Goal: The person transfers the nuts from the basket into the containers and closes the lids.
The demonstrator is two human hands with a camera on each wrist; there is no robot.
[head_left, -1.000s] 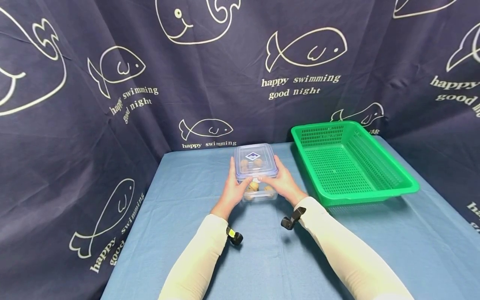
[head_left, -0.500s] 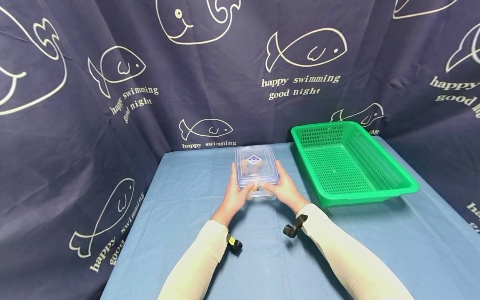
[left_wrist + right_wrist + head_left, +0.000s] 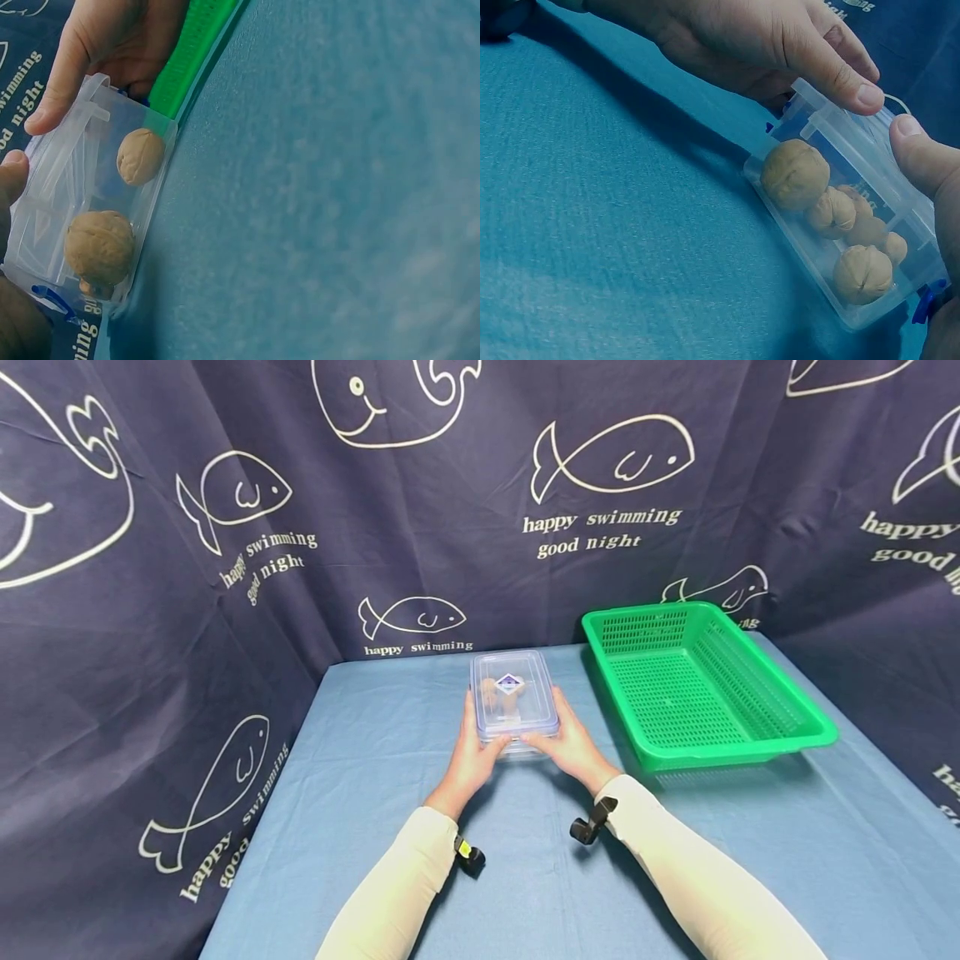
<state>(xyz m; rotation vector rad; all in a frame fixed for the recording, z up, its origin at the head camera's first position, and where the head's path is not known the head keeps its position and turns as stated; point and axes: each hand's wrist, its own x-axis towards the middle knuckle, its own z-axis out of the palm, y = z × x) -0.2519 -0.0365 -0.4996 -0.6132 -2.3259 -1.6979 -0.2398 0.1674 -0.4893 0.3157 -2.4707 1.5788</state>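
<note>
A clear plastic food container [image 3: 799, 251] with several walnuts [image 3: 795, 175] inside sits on the cloth at the table's middle. Its see-through lid [image 3: 517, 697] has a bluish rim and a blue-and-white diamond label. My left hand [image 3: 467, 760] grips the left side, and my right hand [image 3: 576, 750] grips the right. Both thumbs lie on the near edge, tips close together. Blue clips [image 3: 928, 300] show at the container's ends in the right wrist view. The fingers at the far sides are partly hidden.
To the right stands a green perforated plastic basket [image 3: 750, 747], close to the right hand. Blue cloth [image 3: 517, 877] covers the table. A dark curtain [image 3: 420, 543] with fish drawings hangs behind and at the left.
The lid's near edge has come down and toward me, covering the walnuts that showed below it in the head view. Both hands have shifted slightly nearer with it.
</note>
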